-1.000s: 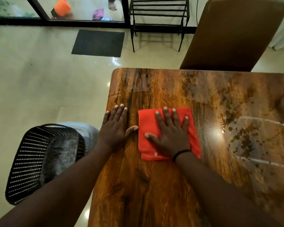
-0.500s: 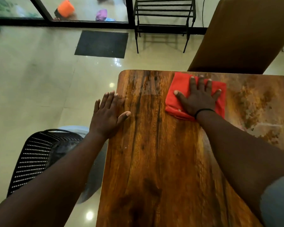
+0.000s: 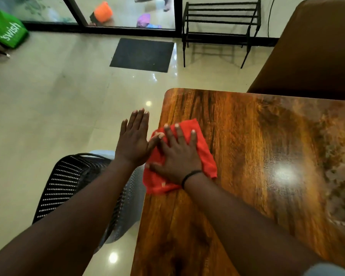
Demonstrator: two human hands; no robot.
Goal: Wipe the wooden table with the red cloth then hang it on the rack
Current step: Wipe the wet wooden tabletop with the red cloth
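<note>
The red cloth (image 3: pixel 204 156) lies at the left edge of the glossy wooden table (image 3: pixel 257 156), partly overhanging it. My right hand (image 3: pixel 177 154) presses flat on the cloth, fingers spread. My left hand (image 3: pixel 134 140) is flat and held beside the table's left edge, over the floor, its thumb touching the cloth. The black metal rack (image 3: pixel 220 26) stands on the floor beyond the table's far end.
A brown chair back (image 3: pixel 311 52) rises at the table's far right. A black perforated chair (image 3: pixel 76 182) sits to the left of the table below my left arm. A dark doormat (image 3: pixel 141 54) and a green bag (image 3: pixel 6 28) lie near the glass door.
My right hand has swept the cloth from the far edge of the table back to its left edge. My left hand has slid off the tabletop to hover beside the edge.
</note>
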